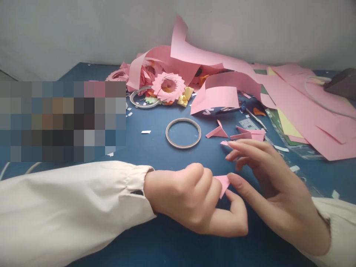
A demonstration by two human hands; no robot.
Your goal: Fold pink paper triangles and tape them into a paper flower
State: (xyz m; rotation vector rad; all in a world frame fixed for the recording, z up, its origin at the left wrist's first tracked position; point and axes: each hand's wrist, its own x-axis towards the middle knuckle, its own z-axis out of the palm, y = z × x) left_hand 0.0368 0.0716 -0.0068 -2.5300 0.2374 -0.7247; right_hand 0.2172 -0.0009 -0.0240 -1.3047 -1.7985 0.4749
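Observation:
My left hand (194, 198) is curled in a loose fist over the blue table (155, 148), pinching a small folded pink paper piece (223, 183) between thumb and fingers. My right hand (267, 178) meets it from the right, its thumb and forefinger pinching the same piece while the other fingers stretch out above. Both arms wear cream sleeves. Two more folded pink pieces (218, 131) (250, 134) lie just beyond my right fingertips.
A thin ring (183, 132) lies on the table's middle, a second ring (143, 98) further back. Pink folded-paper rosettes (168, 87) and a heap of pink paper sheets (278, 96) fill the back and right. Small white scraps are scattered. A grey wall stands behind.

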